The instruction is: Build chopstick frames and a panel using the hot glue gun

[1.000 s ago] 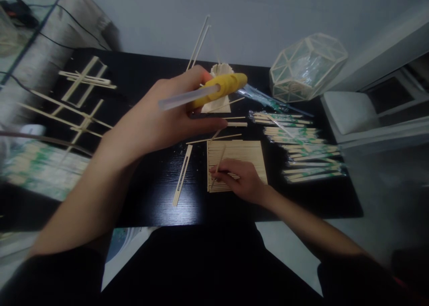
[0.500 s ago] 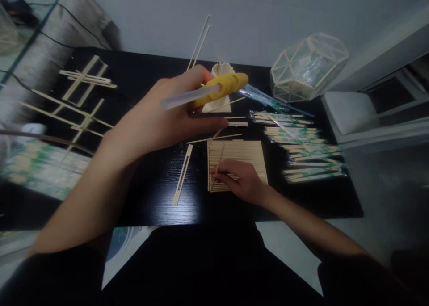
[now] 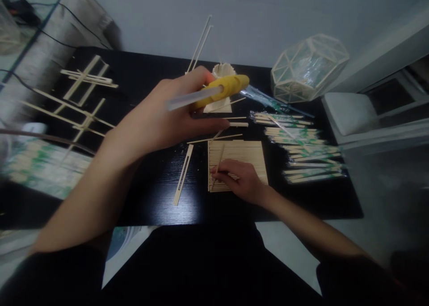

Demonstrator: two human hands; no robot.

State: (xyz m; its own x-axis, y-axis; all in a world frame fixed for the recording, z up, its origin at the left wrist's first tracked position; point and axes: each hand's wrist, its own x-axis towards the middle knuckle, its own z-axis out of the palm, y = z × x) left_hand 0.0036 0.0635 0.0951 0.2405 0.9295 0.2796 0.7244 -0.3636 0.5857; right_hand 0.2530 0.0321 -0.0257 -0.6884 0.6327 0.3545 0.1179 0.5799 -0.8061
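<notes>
Where the stick panel (image 3: 250,150) sits: flat on the dark surface (image 3: 154,199), under the right hand (image 3: 244,177).
Left hand (image 3: 164,123): curled round a yellow glue gun (image 3: 236,83), held above the surface; translucent glue rod (image 3: 194,98) pokes out the back. Nozzle and trigger hidden, can't tell if it's feeding.
Right hand grip: thumb and fingers pinching one thin stick (image 3: 220,156), slanted across the rows near the panel's left edge. Contact with rows unclear.
Panel, done: rows side by side, face looks filled; I'd call it mostly built.
Panel, left: pinched stick doesn't look seated; can't judge glue bonds.
Spare stock: slotted pieces (image 3: 183,174) just left of panel, wrapped chopsticks (image 3: 291,132) to the right.
Other builds: fluted piece (image 3: 219,106) partly hidden behind gun; faceted frame (image 3: 290,62) far right, looks assembled.
</notes>
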